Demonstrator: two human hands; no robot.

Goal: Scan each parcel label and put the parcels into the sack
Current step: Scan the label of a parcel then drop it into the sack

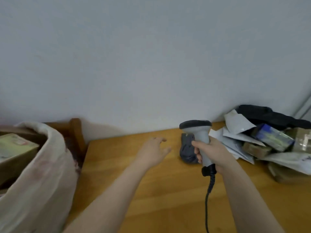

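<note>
A smooth orange-brown wooden counter (151,190) meets a plain grey wall (151,56). The fingers (196,145) of the right hand (213,150) curl round the grey plastic barcode scanner (200,135). Its long axis is upright, with the black-capped head nosing toward 9 o'clock and the black cable (208,190) trailing to 6. Just behind it lies a crumpled dark grey poly parcel (186,148). The left hand (154,152) hovers with fingers spread and holds nothing. A heap of mailers and boxes (269,142) sits at 3 o'clock. At 9 is the pale woven sack (42,174), with a cardboard box (15,148) inside.

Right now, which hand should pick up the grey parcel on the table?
Left. The left hand is open and empty, stretched over the table towards the grey parcel. The right hand grips the scanner, so it is not free.
</note>
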